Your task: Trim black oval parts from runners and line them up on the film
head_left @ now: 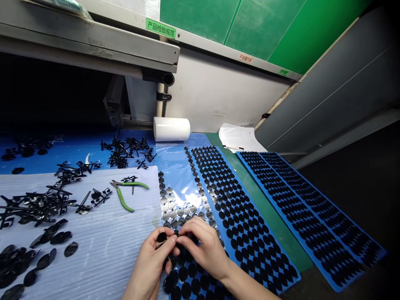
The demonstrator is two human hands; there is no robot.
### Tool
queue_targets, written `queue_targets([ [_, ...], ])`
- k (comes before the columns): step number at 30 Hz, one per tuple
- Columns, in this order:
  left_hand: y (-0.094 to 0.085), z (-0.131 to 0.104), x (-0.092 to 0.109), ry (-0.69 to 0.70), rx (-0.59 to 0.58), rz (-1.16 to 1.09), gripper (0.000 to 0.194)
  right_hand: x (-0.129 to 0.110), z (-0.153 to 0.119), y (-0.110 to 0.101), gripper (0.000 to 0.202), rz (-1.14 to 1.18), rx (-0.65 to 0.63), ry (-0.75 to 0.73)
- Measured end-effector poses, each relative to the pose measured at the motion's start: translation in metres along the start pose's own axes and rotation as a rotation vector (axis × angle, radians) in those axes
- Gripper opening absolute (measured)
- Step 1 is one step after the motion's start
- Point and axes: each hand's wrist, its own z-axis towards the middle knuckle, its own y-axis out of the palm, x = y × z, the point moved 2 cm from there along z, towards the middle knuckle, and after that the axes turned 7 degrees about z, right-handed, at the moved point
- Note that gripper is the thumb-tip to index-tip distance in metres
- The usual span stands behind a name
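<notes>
My left hand (pixel 153 254) is closed around a few small black discs, one of which, a round black disc (pixel 161 237), shows between its fingers. Fingertips of my right hand (pixel 204 248) pinch together against the left thumb and forefinger, at a small dark piece mostly hidden by the fingers. Both hands hover over a blue film-covered sheet (pixel 179 183) with rows of glossy black discs (pixel 195 286) laid on it. Green-handled side cutters (pixel 125 192) lie with their handles spread on the white foam sheet (pixel 106 258), left of my hands.
Black plastic sprue pieces (pixel 37 206) and loose discs (pixel 12 266) lie at left, more sprues (pixel 128 150) behind. A white film roll (pixel 171 129) stands at the back. Further right are a filled disc sheet (pixel 246 221), another blue sheet (pixel 308 208) and papers (pixel 242 137).
</notes>
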Motion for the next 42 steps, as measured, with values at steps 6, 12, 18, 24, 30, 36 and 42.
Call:
queue_targets([
  [6, 0.005, -0.005, -0.001, -0.06, -0.002, -0.032, 0.026, 0.04, 0.017, -0.035, 0.01, -0.277, 0.077, 0.033],
  [12, 0.004, -0.002, -0.006, -0.084, -0.089, 0.026, 0.031, 0.081, 0.026, -0.061, 0.006, -0.423, 0.006, 0.049],
  [18, 0.004, 0.002, -0.009, -0.099, -0.123, 0.025, 0.034, 0.08, 0.023, -0.054, 0.007, -0.486, -0.034, 0.051],
  [24, 0.006, 0.003, -0.012, -0.091, -0.148, 0.009, 0.04, 0.081, 0.023, -0.054, 0.009, -0.506, -0.037, 0.046],
  [30, 0.007, 0.003, -0.009, -0.106, -0.208, -0.013, 0.035, 0.047, 0.028, -0.046, 0.011, -0.423, -0.055, 0.005],
  [36, 0.006, 0.0, 0.001, -0.06, -0.304, 0.147, 0.023, 0.007, 0.03, -0.019, 0.012, -0.12, -0.322, -0.14],
  [42, 0.001, 0.001, -0.003, -0.114, -0.39, 0.232, 0.017, 0.002, 0.03, -0.012, 0.015, -0.106, -0.45, -0.293],
])
